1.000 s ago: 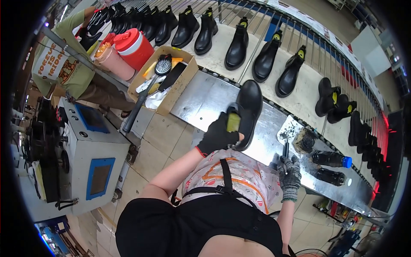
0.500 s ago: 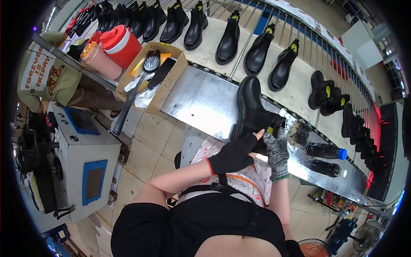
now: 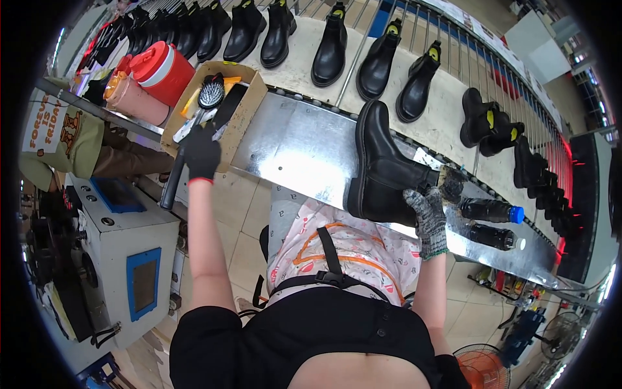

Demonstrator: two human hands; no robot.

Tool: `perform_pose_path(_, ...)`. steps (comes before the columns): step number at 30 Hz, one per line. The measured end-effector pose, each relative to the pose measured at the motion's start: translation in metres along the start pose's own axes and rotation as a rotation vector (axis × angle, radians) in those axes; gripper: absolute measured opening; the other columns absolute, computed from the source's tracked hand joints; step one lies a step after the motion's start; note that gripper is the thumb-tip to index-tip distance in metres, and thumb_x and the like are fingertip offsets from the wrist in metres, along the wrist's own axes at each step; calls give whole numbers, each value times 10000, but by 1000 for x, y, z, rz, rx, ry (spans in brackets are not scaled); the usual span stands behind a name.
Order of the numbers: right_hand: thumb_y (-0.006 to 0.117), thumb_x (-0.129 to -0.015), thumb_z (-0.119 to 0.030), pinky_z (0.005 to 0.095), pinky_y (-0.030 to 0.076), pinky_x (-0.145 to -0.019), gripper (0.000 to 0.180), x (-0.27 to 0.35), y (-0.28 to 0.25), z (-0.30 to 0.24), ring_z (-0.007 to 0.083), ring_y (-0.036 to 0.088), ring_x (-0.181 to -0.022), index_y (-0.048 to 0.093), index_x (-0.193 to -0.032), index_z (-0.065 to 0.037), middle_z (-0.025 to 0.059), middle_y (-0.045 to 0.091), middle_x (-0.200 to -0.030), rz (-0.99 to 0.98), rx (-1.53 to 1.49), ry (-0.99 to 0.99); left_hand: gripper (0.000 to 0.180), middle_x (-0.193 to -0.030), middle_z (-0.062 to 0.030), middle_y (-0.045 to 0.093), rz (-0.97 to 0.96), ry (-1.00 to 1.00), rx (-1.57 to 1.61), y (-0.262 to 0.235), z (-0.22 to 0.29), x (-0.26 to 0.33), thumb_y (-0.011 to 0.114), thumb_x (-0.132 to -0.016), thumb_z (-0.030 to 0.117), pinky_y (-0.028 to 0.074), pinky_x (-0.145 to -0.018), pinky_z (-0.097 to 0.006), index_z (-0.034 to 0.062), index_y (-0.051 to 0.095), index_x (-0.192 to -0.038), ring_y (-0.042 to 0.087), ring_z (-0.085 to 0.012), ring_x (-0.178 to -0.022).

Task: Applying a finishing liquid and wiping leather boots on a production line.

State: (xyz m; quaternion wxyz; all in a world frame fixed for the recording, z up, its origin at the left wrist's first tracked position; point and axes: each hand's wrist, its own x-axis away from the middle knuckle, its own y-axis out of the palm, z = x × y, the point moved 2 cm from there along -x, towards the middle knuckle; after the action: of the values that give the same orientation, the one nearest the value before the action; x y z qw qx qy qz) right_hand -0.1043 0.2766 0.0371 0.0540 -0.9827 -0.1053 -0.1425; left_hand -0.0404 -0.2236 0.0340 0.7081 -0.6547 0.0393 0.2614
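A black ankle boot (image 3: 379, 168) lies tilted across the near edge of the metal shelf, its toe pointing away from me. My right hand (image 3: 429, 220), in a grey knitted glove, is closed on the upper end of its shaft. My left hand (image 3: 203, 152), in a black glove, is over the near side of a cardboard box (image 3: 249, 120). It lies beside a long dark handle (image 3: 173, 178) that sticks out over the box's edge. A hairbrush head (image 3: 212, 93) shows just beyond the fingers. Dark glove fabric hides how those fingers are bent.
Several black boots (image 3: 376, 68) stand along the rack behind the metal shelf (image 3: 295, 146). Right of my boot are a dark, stained lump (image 3: 451, 183) and two dark bottles (image 3: 487, 211). A red jug (image 3: 162, 71) is behind the box. A person (image 3: 78, 139) stands at left near a machine (image 3: 123, 227).
My left hand has let go of the boot and moved left to the box. The right hand keeps the boot, now gripping it at the shaft's end. The view has shifted slightly.
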Motion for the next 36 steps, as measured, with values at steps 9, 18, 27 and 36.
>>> perform_pose_path(9, 680, -758, -158, 295, 443, -829, 452, 5, -6, 1, 166, 562, -943, 553, -1173, -31, 46, 611, -1074, 10, -94, -13, 198, -803, -152, 650, -157, -118, -57, -20, -4, -15, 637, -704, 190, 479, -738, -399, 42, 662, -833, 619, -309, -818)
perform_pose_path(18, 694, -728, -120, 289, 448, -808, 476, 5, -1, -6, 156, 547, -941, 527, -1165, -33, 44, 591, -1052, 42, -99, 31, 108, -698, -69, 617, 79, -119, 592, -34, 93, -28, 632, -755, 138, 464, -586, -303, 43, 605, -798, 609, -191, -637)
perform_pose_path(27, 692, -754, -180, 305, 434, -837, 455, 2, -2, 2, 166, 550, -961, 558, -1159, -21, 67, 607, -1079, 51, 31, 4, 100, -681, -32, 619, -7, -287, 1187, 105, 241, 46, 688, -768, 106, 428, -586, -253, 64, 677, -858, 550, -104, -622)
perform_pose_path(36, 692, -755, -188, 306, 441, -823, 427, 5, -2, -2, 168, 561, -922, 577, -1129, -19, 69, 623, -1035, 55, -56, 5, 142, -713, -65, 587, 4, 95, 1103, 89, 264, 35, 650, -771, 54, 431, -557, -298, 104, 690, -898, 563, -209, -647)
